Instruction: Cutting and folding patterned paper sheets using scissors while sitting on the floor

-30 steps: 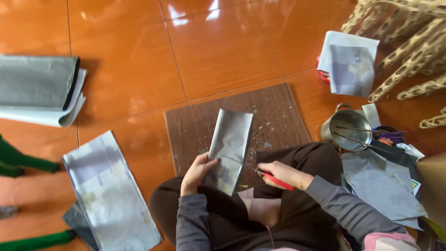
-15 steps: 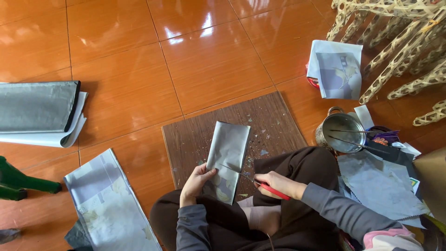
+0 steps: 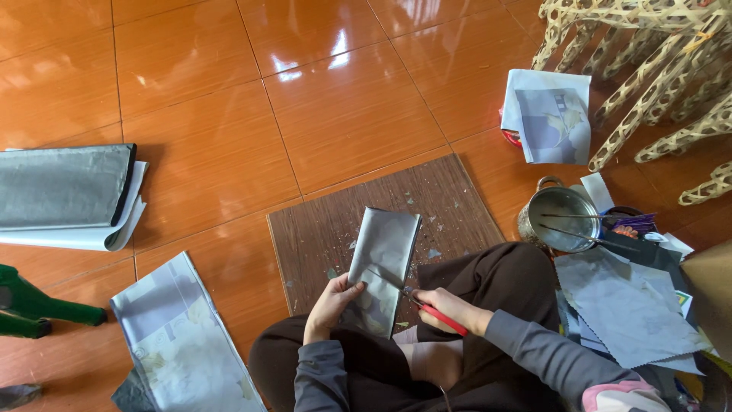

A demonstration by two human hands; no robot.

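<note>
the orange tiled floor (image 3: 229, 99) takes up most of my view, glossy with window glare. on it, in front of my crossed legs, lies the brown wooden board (image 3: 328, 229), flecked with small paper scraps. off to the left are a folded stack of grey sheets (image 3: 65, 191) and a long printed sheet (image 3: 179, 336) lying flat; a woven bamboo frame (image 3: 656, 69) fills the upper right corner.

the thing i am working on is the folded silver-grey sheet (image 3: 381, 259), standing over the near edge of the board, its lower end in my lap. my left hand (image 3: 332, 301) is clenched on its lower left edge, thumb on top, fingers behind. my right hand (image 3: 446, 305) is wrapped around the red handle of a cutting tool (image 3: 415, 301), whose thin blade reaches across the sheet's face; i cannot tell whether it is scissors or a knife.

to do this cut well, i judge the left hand should keep the sheet taut and flat just ahead of the blade, with the thumb clear of the line, and the right hand should follow the fold in one steady pass, letting scraps drop on the board.

for containers: a dented metal pot (image 3: 560, 221) sits right of the board, holding thin sticks laid across its mouth; anything else inside is unclear. beside it is a loose pile of cut grey paper pieces (image 3: 625, 305).
</note>
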